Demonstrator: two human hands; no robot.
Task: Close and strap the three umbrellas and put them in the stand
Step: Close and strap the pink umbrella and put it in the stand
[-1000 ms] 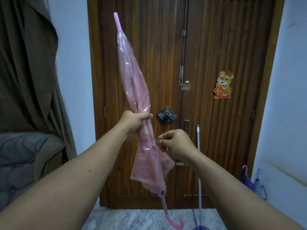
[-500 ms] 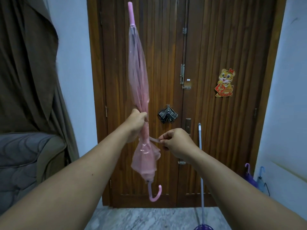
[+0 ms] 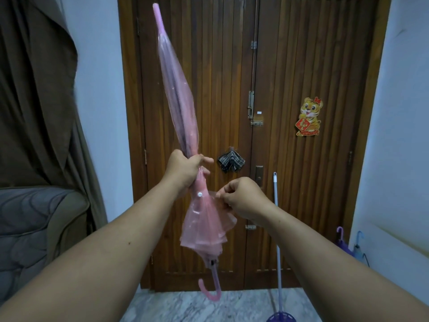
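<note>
A folded pink see-through umbrella (image 3: 178, 105) stands tip-up in front of me, its hooked handle (image 3: 210, 291) hanging low. My left hand (image 3: 185, 169) grips the gathered canopy around its middle. Just below, a white snap button (image 3: 199, 194) shows on the canopy. My right hand (image 3: 243, 198) pinches the thin pink strap (image 3: 214, 194) and holds it at the canopy's right side. At the lower right, a purple umbrella handle (image 3: 340, 233) and a blue one (image 3: 358, 238) stick up by the wall; what they stand in is hidden by my right arm.
A closed wooden double door (image 3: 290, 66) fills the background, with a tiger sticker (image 3: 310, 117) and a small checked cloth (image 3: 231, 161) on it. A mop with a pale pole (image 3: 277, 228) leans on the door. A grey sofa (image 3: 34, 217) and brown curtain (image 3: 34, 89) stand left.
The umbrella has tilted so its tip leans left, and it has turned, showing the snap button. My right hand has brought the strap in against the canopy.
</note>
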